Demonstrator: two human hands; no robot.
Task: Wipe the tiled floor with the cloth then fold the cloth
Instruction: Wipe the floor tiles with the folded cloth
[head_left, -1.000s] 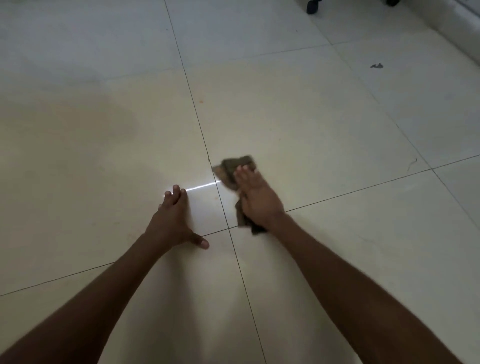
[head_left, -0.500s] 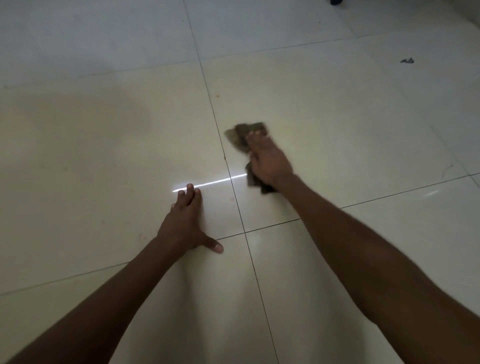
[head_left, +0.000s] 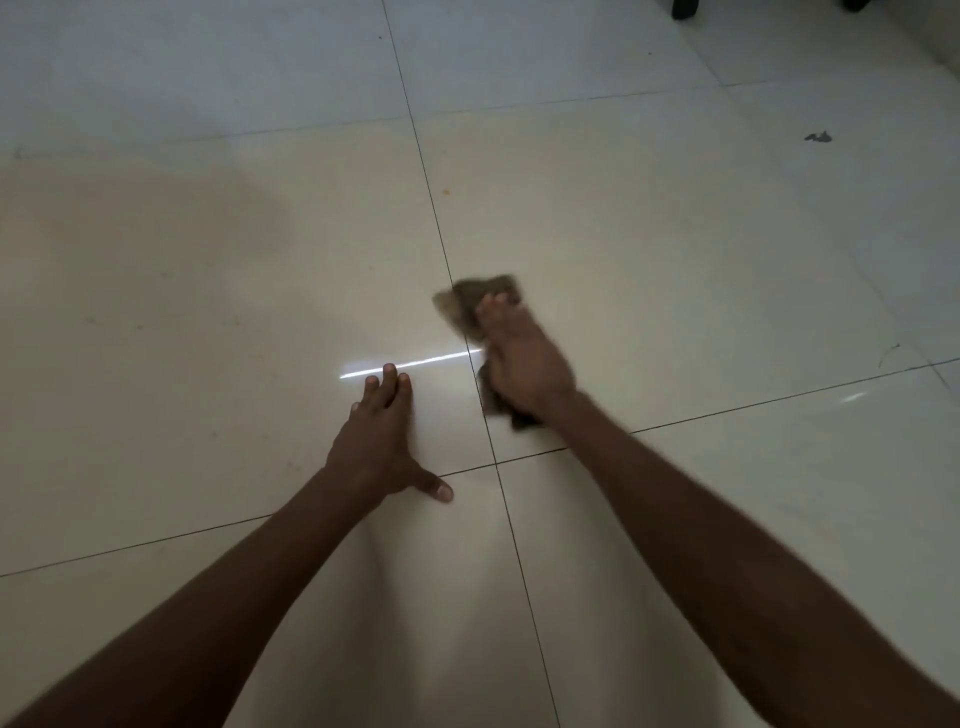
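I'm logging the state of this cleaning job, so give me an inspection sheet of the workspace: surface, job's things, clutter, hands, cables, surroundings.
Surface: glossy pale tiled floor with dark grout lines; a bright streak of light reflects near the hands.
Job's things: brown cloth, crumpled and blurred, flat on the floor under the right hand, not folded.
Clutter: a small dark scrap on a far tile to the right; an orange speck beside the grout line.
Hands: right hand presses on the cloth, fingers extended; left hand rests flat on the bare tile, fingers straight, thumb spread.
Cables: nothing seen.
Surroundings: dark objects at the top edge, too cropped to identify.
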